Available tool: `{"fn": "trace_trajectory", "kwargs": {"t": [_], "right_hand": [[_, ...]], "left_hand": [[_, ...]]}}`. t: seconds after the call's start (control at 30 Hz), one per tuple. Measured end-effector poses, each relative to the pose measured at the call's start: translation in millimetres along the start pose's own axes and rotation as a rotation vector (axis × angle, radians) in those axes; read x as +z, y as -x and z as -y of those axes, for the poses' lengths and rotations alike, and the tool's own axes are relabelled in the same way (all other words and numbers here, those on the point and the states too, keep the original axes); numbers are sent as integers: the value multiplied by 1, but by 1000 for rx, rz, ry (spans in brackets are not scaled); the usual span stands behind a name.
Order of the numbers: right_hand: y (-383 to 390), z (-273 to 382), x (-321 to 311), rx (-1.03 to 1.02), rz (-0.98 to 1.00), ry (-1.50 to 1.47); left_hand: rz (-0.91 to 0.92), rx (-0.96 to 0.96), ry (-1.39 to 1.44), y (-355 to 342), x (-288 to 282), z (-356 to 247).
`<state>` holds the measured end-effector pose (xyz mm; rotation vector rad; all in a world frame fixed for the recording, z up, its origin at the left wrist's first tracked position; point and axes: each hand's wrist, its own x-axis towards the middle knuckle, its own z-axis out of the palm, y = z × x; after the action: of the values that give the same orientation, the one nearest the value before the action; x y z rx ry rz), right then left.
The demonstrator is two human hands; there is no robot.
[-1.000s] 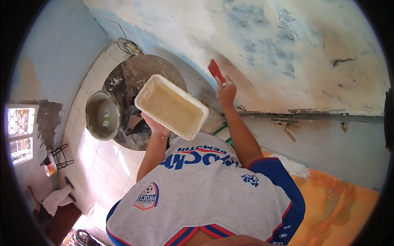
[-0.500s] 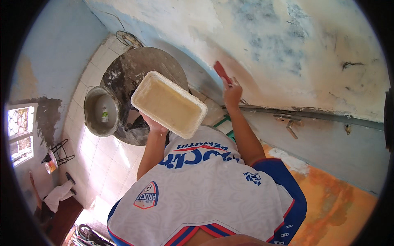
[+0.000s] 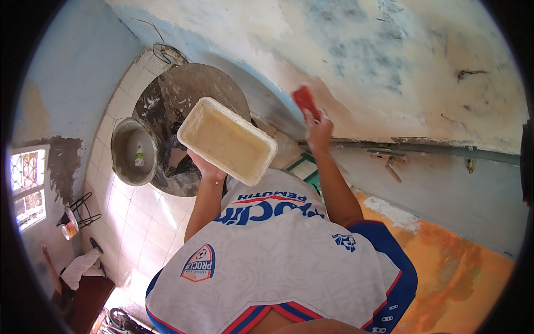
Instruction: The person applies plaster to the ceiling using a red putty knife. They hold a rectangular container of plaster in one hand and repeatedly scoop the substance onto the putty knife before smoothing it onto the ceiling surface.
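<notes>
My left hand [image 3: 206,166] grips a white rectangular tub [image 3: 227,140] from below, with pale cream material coating its inside and rim. My right hand [image 3: 319,132] holds a red flat tool [image 3: 306,103], which looks like a scraper, raised near the patchy white and light blue wall [image 3: 356,50]; whether it touches the wall I cannot tell. The tool's shadow falls on the wall. Beyond the tub is a round, stained dark table top [image 3: 194,78], with crumpled black plastic on it.
A grey bucket [image 3: 125,161] with a small bottle inside stands left of the table. Green metal bars [image 3: 301,167] show behind my body. A metal latch [image 3: 389,162] is on the right. Tiled floor [image 3: 139,217], a window, a black wire rack [image 3: 86,214] and cloth [image 3: 78,270] lie at left.
My right hand and the red tool have shifted right and down along the wall. My left hand with the tub has moved slightly left and up in the picture.
</notes>
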<state>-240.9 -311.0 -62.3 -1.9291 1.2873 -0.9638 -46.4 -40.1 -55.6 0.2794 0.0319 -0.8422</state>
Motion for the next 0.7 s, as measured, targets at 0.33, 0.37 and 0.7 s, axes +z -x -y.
{"fn": "trace_trajectory", "kwargs": {"t": [0.33,0.37,0.7], "right_hand": [[-64,52,43,4,-78,16],[-57,52,21,120,-85,-148],[-46,78,-1,-88,-23,-27]], "left_hand": [[7,40,-62,-7,7,-1],[3,37,-47,-6,10,0],[-2,-14,-56,-9,19,1]]}}
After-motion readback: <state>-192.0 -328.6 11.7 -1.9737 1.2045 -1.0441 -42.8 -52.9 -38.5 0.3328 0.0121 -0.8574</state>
